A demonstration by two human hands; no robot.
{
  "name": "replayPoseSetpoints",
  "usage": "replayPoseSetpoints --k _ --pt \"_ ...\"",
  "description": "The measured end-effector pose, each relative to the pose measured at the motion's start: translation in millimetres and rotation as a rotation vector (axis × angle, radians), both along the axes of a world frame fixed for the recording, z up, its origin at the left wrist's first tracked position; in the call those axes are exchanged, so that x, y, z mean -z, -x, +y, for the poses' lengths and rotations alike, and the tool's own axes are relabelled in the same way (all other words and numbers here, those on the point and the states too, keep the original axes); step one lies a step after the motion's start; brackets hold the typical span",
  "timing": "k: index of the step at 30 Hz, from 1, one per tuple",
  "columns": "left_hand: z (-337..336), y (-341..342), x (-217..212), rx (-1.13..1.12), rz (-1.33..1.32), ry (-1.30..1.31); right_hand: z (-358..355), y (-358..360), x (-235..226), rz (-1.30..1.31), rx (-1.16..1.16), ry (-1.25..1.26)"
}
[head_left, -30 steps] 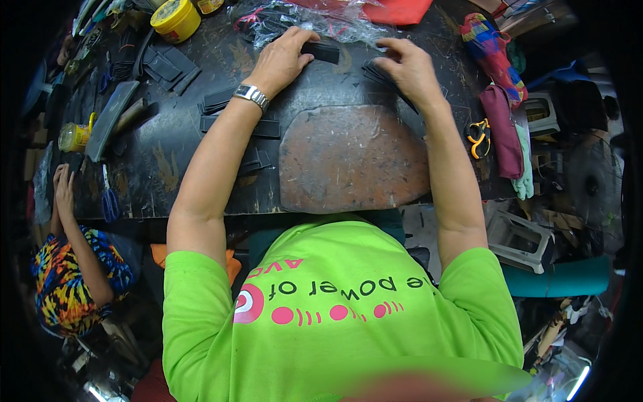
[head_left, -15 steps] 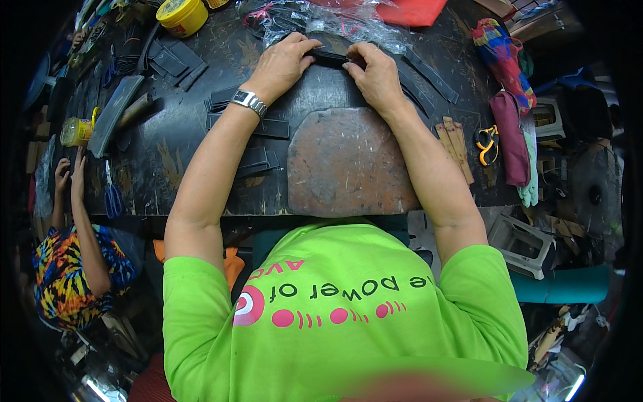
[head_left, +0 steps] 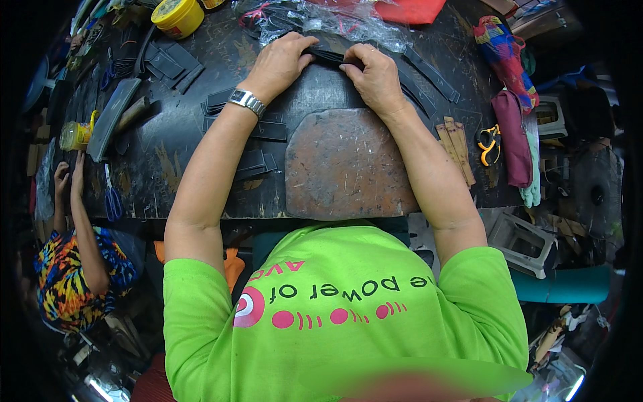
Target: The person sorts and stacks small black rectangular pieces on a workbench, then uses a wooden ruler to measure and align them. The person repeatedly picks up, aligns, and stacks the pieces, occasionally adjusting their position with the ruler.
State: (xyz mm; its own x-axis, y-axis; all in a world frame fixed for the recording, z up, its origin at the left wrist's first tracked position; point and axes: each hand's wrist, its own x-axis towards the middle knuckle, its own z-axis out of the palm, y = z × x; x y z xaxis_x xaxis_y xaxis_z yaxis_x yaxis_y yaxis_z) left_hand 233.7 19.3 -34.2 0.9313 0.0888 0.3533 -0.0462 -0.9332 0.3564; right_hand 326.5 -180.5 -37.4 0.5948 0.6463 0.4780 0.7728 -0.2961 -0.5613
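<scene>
Both my hands meet at the far side of the black worktable. My left hand, with a metal wristwatch on the wrist, and my right hand together pinch a stack of black strips lying flat on the table. Fingers of both hands are curled over the stack's ends. Just nearer to me lies a worn brown cutting slab, with nothing on it.
More black strips lie left of the slab and others to the right. A yellow tub, clear plastic bags, yellow-handled scissors and wooden sticks surround them. Another person sits at the left.
My right hand has slid left to meet the left hand over the stack of strips. The left hand has stayed on the stack.
</scene>
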Motion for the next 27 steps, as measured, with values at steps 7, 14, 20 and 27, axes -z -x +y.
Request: replayPoseSetpoints --k 7,14,20,27 --pt "-0.4 0.3 -3.0 0.001 0.024 -0.013 2.1 1.5 -4.0 0.071 0.024 0.000" --pt "-28.9 7.9 -29.4 0.108 -0.028 0.001 4.5 5.8 -15.2 -0.074 -0.061 -0.043" --pt "-54.8 45.9 -61.8 0.074 -0.221 0.187 -34.7 -26.1 -38.9 -0.034 -0.120 -0.174" --pt "-91.5 148.0 -59.5 0.121 -0.053 0.480 -149.6 -129.2 -31.6 0.637 0.142 -0.189"
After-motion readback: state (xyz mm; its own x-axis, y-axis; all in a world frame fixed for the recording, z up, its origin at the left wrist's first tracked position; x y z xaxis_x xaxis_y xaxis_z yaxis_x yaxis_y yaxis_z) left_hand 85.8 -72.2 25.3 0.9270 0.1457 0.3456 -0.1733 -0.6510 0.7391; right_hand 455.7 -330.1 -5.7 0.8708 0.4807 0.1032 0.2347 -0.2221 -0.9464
